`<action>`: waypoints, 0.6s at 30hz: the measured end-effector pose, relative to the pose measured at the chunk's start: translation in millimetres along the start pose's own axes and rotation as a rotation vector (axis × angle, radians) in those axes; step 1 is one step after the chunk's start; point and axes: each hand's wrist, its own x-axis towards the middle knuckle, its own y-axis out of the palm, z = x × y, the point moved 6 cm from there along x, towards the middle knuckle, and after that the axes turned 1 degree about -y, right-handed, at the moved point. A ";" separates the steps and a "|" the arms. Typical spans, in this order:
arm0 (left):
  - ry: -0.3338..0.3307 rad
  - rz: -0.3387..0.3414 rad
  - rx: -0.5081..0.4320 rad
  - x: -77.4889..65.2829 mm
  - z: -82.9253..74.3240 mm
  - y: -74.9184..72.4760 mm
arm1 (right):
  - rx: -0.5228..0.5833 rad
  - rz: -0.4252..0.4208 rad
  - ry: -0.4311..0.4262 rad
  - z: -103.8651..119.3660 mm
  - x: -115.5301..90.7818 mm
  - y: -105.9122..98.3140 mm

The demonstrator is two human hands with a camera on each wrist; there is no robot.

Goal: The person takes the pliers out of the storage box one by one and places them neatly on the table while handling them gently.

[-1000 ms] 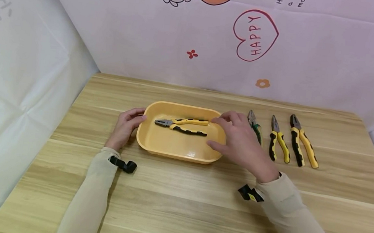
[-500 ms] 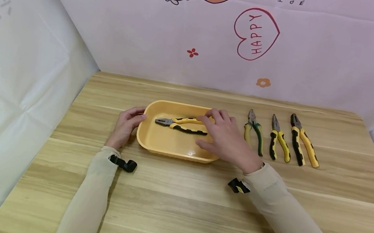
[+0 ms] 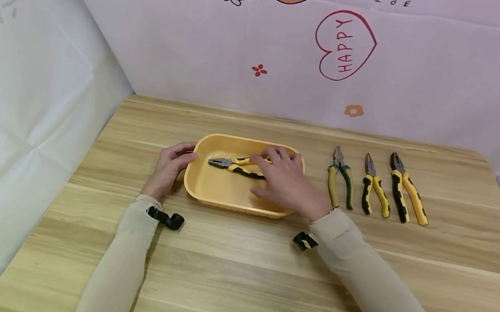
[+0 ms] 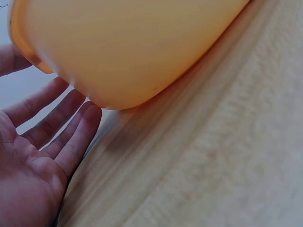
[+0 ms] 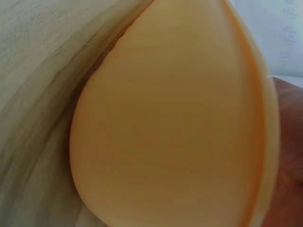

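Note:
A pair of combination pliers (image 3: 235,165) with yellow and black handles lies in a yellow plastic basin (image 3: 221,205), its head to the left. My right hand (image 3: 286,181) reaches over the basin's right end, thumb and fingers spread above the pliers' handles and hiding their ends. At the basin's left end, the thumb of my left hand (image 3: 170,167) lies at the rim. Nearly straight fingers (image 4: 78,137) meet the outer wall in the left wrist view. From the right wrist, the basin's outer wall (image 5: 165,123) hides most of the right hand.
Right of the basin lie three more pliers: a green-handled pair (image 3: 347,185), a long-nose pair (image 3: 380,191) in yellow and black, and a larger combination pair (image 3: 412,197). The wooden table (image 3: 218,276) ends at a printed white cloth (image 3: 188,51) behind.
My right hand has moved left, farther over the basin and the pliers' handles, uncovering the green-handled pair. My left hand has stayed at the basin's left end.

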 end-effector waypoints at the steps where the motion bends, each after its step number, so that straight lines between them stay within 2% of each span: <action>1: -0.001 0.000 0.000 0.0 0.1 0.1 | 0.001 0.002 -0.002 0.2 1.0 1.2; 18: -0.001 0.011 -0.008 -0.2 0.1 -0.1 | 0.027 0.057 0.000 -5.4 16.5 18.0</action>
